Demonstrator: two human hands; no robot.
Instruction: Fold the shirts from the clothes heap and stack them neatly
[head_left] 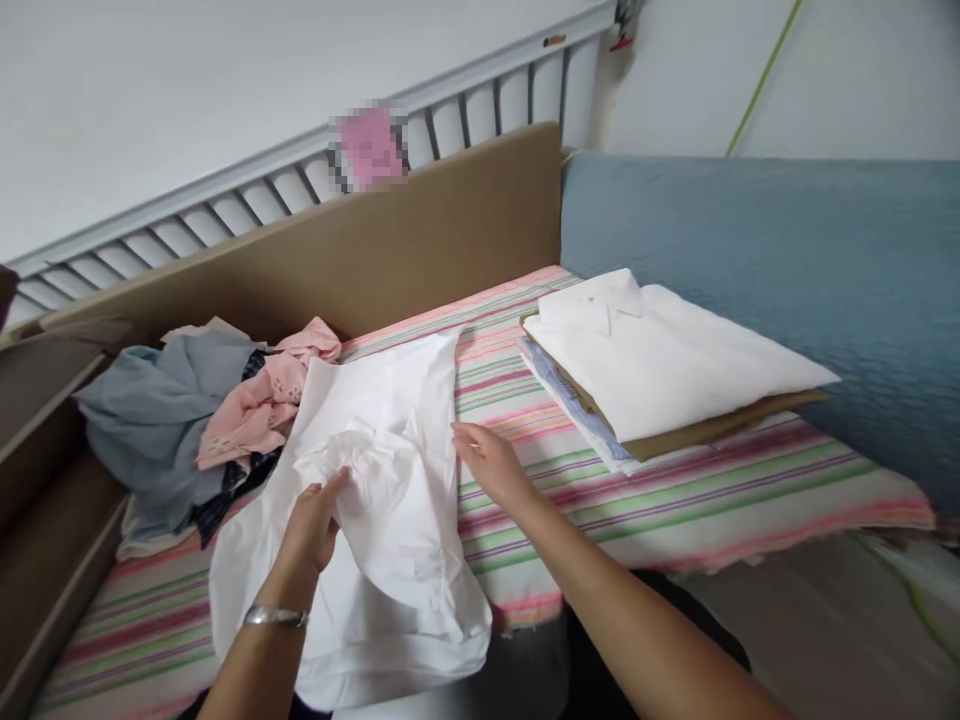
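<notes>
White garment lies spread; my left hand pinches its bunched cloth, likely controlling the folds, my right hand loosely open beside its edge.

Your L hand, w/ silver bangle on the wrist, touches the gathered part of a white garment spread on the striped cloth. Your R hand is at its R edge. Far L: pile w/ blue garment & pink eyelet garment. On the R: folded stack, white collared shirt on top, brown garment & light-blue garment under. Blue backrest behind, far R.
</notes>
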